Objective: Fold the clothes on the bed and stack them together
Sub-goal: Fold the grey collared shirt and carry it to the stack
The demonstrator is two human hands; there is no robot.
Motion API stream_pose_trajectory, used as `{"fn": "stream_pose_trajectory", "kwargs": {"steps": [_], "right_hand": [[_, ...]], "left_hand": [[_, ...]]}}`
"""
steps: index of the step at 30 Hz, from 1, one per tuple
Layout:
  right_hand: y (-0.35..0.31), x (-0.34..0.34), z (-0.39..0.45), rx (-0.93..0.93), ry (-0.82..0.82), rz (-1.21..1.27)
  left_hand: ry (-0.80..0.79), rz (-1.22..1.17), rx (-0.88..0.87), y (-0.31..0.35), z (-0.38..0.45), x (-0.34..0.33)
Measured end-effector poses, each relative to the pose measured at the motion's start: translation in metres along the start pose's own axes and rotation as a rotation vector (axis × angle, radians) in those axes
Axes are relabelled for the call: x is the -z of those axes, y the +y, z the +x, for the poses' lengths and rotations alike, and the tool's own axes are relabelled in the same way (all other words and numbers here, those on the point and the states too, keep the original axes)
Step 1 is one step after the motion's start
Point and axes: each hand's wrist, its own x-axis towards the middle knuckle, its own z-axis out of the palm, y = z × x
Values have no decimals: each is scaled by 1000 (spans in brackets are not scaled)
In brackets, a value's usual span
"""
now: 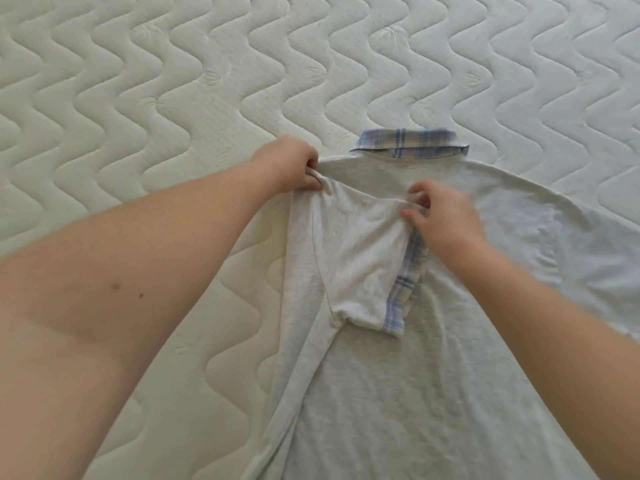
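Note:
A light grey polo shirt with a blue plaid collar lies back-up on the mattress, collar pointing away from me. Its left sleeve, edged with a plaid cuff, is folded inward over the back. My left hand grips the fabric at the left shoulder fold. My right hand pinches the top corner of the folded sleeve near the cuff. The right sleeve is spread flat to the right.
The white quilted mattress with a wavy stitch pattern fills the view around the shirt. No other clothes are in sight.

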Motion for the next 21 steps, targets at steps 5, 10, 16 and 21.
{"fn": "stream_pose_trajectory", "kwargs": {"steps": [5, 10, 16, 21], "right_hand": [[-22, -20, -82, 50, 246, 174], [-40, -81, -175, -243, -380, 114], [-60, -123, -191, -442, -441, 356], [-58, -121, -192, -414, -394, 434]], "left_hand": [[288, -293, 75, 10, -36, -13], [403, -478, 235, 25, -113, -45], [175, -583, 405, 35, -225, -104], [-19, -523, 496, 45, -291, -143]]}}
